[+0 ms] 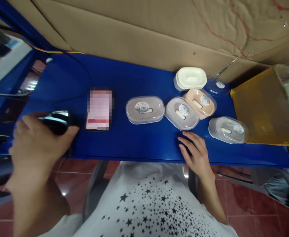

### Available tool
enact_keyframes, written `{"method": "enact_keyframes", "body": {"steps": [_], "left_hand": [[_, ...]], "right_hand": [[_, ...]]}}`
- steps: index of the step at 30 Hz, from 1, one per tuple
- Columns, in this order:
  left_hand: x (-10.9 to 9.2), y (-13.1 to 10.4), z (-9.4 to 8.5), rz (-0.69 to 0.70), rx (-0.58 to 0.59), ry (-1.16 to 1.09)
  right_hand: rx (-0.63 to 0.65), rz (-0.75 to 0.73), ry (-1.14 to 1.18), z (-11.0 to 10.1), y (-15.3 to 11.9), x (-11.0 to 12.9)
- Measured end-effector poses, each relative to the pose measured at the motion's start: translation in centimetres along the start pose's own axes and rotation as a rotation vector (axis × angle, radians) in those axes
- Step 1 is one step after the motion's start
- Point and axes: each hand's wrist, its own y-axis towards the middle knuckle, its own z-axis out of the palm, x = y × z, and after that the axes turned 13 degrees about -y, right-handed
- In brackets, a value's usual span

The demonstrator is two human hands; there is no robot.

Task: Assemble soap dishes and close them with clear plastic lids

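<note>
Left hand [37, 138] is wrapped around a black scanner [58, 122] at the near-left edge of the blue table [139, 141], fingers closed over its body, its glossy top catching the light. Right hand [195, 151] lies flat on the table's front edge, fingers spread a little, holding nothing. Just beside the scanner sits a phone [99, 109], screen up. Further right, a grey box [144, 109] with a clear lid and round sticker, then a second grey box [182, 113], a peach box [200, 102], a white box [190, 78] and a loose lid [218, 87]. One more box [228, 129] lies nearest the right hand. A yellow bin [263, 108] stands at the right end; cardboard [144, 29] walls the back, and red floor tiles [80, 169] show below.
</note>
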Motion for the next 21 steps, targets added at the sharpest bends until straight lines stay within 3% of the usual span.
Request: {"method": "enact_keyframes", "body": {"steps": [2,4,9,13,17,21], "left_hand": [[0.0,-2.8,-0.5,-0.092,-0.074,0.011],[-0.7,-5.5,-0.3,-0.037,-0.049,-0.024],[-4.8,-9.3,3.9,0.571,0.073,-0.194],[-8.7,-9.9,7.0,0.740,0.222,-0.167],[-8.8,-9.4,6.2,0.635,0.226,-0.108],[-5.9,-7.1,3.3,0.245,0.170,-0.009]], "right_hand": [[0.015,-0.015,0.005,-0.1,0.2,0.8],[0.052,-0.062,0.028,-0.1,0.6,2.0],[0.102,-0.241,0.119,0.4,2.3,5.7],[0.096,-0.247,0.122,0.9,2.9,6.7],[0.111,-0.188,0.105,0.9,2.5,6.0],[0.149,-0.160,0.071,0.7,1.8,4.7]]}}
